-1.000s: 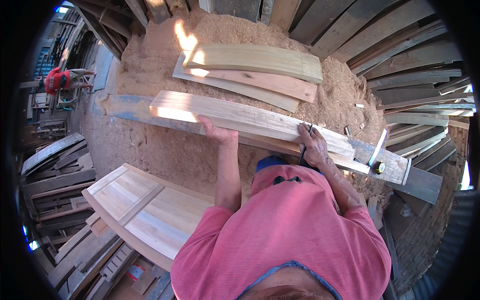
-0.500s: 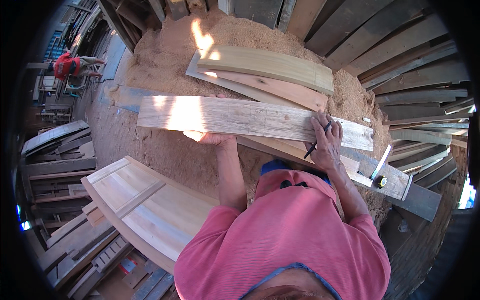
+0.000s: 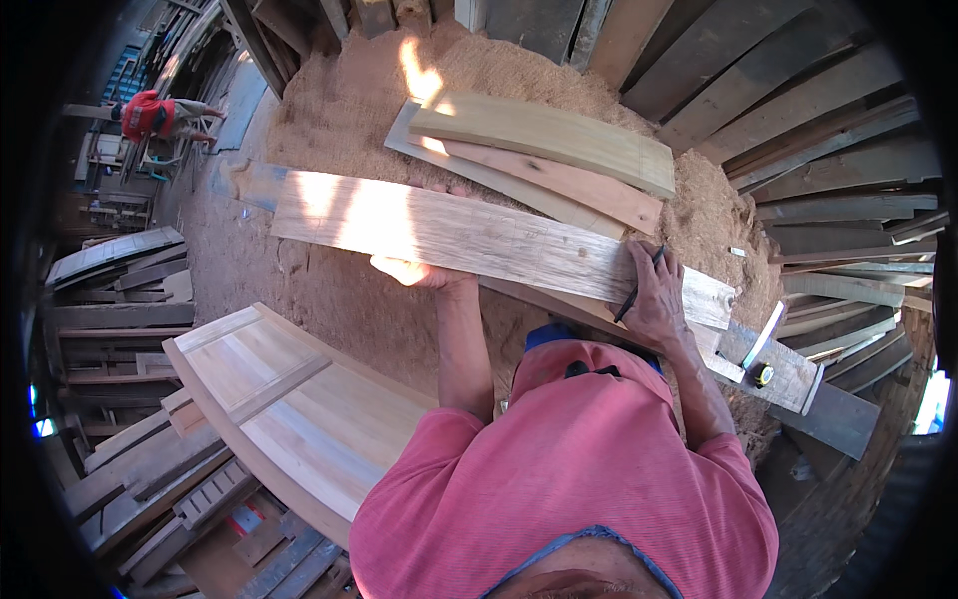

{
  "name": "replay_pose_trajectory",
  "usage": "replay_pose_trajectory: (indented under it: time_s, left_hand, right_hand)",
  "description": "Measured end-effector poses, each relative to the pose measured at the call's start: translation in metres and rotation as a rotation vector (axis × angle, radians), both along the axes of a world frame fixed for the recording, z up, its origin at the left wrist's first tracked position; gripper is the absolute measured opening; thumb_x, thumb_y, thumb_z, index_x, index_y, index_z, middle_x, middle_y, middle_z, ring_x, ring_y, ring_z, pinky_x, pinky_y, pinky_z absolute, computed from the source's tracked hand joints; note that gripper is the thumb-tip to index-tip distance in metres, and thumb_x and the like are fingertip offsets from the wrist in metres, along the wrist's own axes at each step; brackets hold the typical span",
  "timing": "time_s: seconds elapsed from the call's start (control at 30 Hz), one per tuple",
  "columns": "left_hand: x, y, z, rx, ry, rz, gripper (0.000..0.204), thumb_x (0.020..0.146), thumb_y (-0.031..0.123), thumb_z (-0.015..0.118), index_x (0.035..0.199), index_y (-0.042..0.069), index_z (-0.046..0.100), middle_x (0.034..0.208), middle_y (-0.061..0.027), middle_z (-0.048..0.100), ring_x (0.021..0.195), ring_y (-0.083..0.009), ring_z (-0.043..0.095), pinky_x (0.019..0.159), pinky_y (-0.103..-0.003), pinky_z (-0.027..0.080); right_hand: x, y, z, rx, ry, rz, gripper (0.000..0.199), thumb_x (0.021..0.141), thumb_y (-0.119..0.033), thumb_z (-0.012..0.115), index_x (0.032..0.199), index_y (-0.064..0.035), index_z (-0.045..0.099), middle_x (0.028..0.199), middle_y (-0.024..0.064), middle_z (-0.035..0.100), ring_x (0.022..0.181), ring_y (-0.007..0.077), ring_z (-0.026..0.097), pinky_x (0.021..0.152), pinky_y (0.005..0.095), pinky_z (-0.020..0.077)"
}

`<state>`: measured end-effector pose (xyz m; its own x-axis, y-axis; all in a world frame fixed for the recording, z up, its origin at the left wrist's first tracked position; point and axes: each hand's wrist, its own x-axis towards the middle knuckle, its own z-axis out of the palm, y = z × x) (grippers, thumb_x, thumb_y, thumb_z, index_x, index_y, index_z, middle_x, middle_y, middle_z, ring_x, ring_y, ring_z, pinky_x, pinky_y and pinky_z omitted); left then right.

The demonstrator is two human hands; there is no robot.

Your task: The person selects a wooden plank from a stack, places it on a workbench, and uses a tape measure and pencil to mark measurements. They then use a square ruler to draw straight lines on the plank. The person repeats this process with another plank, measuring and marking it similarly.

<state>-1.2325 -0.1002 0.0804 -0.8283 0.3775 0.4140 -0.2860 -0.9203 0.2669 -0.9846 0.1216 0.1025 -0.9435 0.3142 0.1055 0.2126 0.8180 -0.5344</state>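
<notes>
far left, another person in red (image 3: 150,113) bent over some work, and a pale panelled door (image 3: 289,404) lay near on the sawdust. the left hand (image 3: 421,272) gripped the near edge of the long plank (image 3: 479,240), fingers curled under and thumb on top. the plank sat across the middle, above the sawdust. to the right, the right hand (image 3: 654,295) pressed flat on it, a pencil (image 3: 639,285) pinched between its fingers. the plank looked stiff, rough and fairly heavy, best held at both long edges.
</notes>
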Motion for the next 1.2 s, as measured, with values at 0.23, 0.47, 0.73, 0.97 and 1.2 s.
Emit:
replay_pose_trajectory:
  time_s: [0.23, 0.47, 0.73, 0.97, 1.2]
  left_hand:
    - [0.003, 0.009, -0.001, -0.068, 0.037, 0.033, 0.098, 0.082, 0.081, 0.056, 0.139, 0.001, 0.056, 0.129, -0.0197, 0.064, 0.123, -0.0400, 0.062, 0.107, -0.060, 0.047]
    - [0.063, 0.032, 0.006, -0.195, -0.126, -0.055, 0.106, 0.084, 0.082, 0.060, 0.157, 0.008, 0.039, 0.154, -0.0218, 0.047, 0.142, -0.0425, 0.046, 0.121, -0.060, 0.035]
    - [0.089, 0.067, -0.018, -0.267, -0.449, -0.164, 0.087, 0.087, 0.052, 0.075, 0.157, 0.013, 0.041, 0.156, -0.0141, 0.049, 0.143, -0.0386, 0.045, 0.120, -0.061, 0.035]
    - [0.099, 0.086, -0.017, -0.485, -0.565, -0.070, 0.095, 0.086, 0.066, 0.072, 0.158, 0.014, 0.039, 0.156, -0.0112, 0.048, 0.144, -0.0351, 0.043, 0.121, -0.060, 0.032]
    - [0.114, 0.058, -0.008, -0.457, -0.592, -0.324, 0.118, 0.080, 0.086, 0.061, 0.166, 0.019, 0.017, 0.169, -0.0168, 0.018, 0.154, -0.0392, 0.020, 0.122, -0.066, 0.015]
  right_hand:
    - [0.019, 0.021, 0.012, 0.037, 0.008, -0.019, 0.092, 0.065, -0.030, 0.091, 0.144, -0.0066, 0.051, 0.136, 0.0180, 0.055, 0.128, 0.0410, 0.047, 0.112, 0.0518, 0.0359]
    - [0.024, 0.027, 0.018, 0.012, 0.032, -0.011, 0.094, 0.062, -0.029, 0.093, 0.144, -0.0090, 0.052, 0.137, 0.0160, 0.053, 0.125, 0.0417, 0.046, 0.109, 0.0531, 0.0368]
    - [0.031, 0.010, 0.026, 0.186, 0.168, -0.007, 0.074, 0.071, -0.024, 0.088, 0.138, -0.0086, 0.059, 0.147, 0.0132, 0.051, 0.130, 0.0402, 0.047, 0.113, 0.0530, 0.0361]
    - [0.036, 0.021, 0.006, 0.180, 0.069, -0.035, 0.058, 0.079, -0.015, 0.077, 0.134, -0.0062, 0.060, 0.128, 0.0185, 0.065, 0.112, 0.0397, 0.062, 0.098, 0.0491, 0.0499]
    - [0.049, 0.035, 0.019, -0.027, -0.014, -0.007, 0.049, 0.083, -0.017, 0.075, 0.130, -0.0072, 0.062, 0.096, 0.0210, 0.070, 0.095, 0.0416, 0.067, 0.080, 0.0505, 0.0521]
